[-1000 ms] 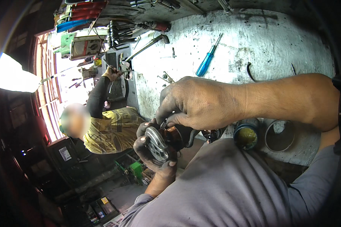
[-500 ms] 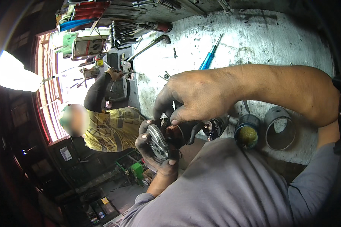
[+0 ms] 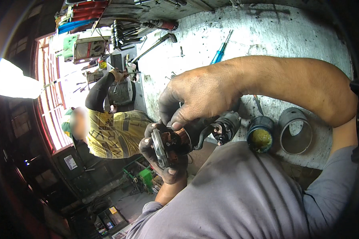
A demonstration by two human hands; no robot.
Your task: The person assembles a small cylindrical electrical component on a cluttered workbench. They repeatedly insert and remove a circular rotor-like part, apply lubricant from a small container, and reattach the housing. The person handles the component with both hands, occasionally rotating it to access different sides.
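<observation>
My left hand (image 3: 169, 173) is closed around a round metal motor end cover (image 3: 158, 148), tilted on edge, with copper-coloured parts on its inner side. Beside the cover sits a copper commutator (image 3: 182, 136) on a dark motor body, partly hidden under my right hand. My right hand (image 3: 201, 93) reaches over from the right, thumb and forefinger bent together at the edge of the commutator. Whatever lies between those fingertips is too hidden to name. Just right of the hands is a dark cylindrical motor part (image 3: 226, 126) with copper terminals.
On the pale bench (image 3: 283, 40) lie a blue-handled screwdriver (image 3: 218, 55) and a long bent bar (image 3: 155, 46). A tin of yellow grease (image 3: 261, 139) stands beside an open metal cylinder (image 3: 295, 133). A co-worker in a yellow top (image 3: 115, 133) works at the left.
The end cover has turned more edge-on, exposing its copper inner side and more of the commutator. My right hand has shifted slightly left, still pinched. The whole view has moved a little.
</observation>
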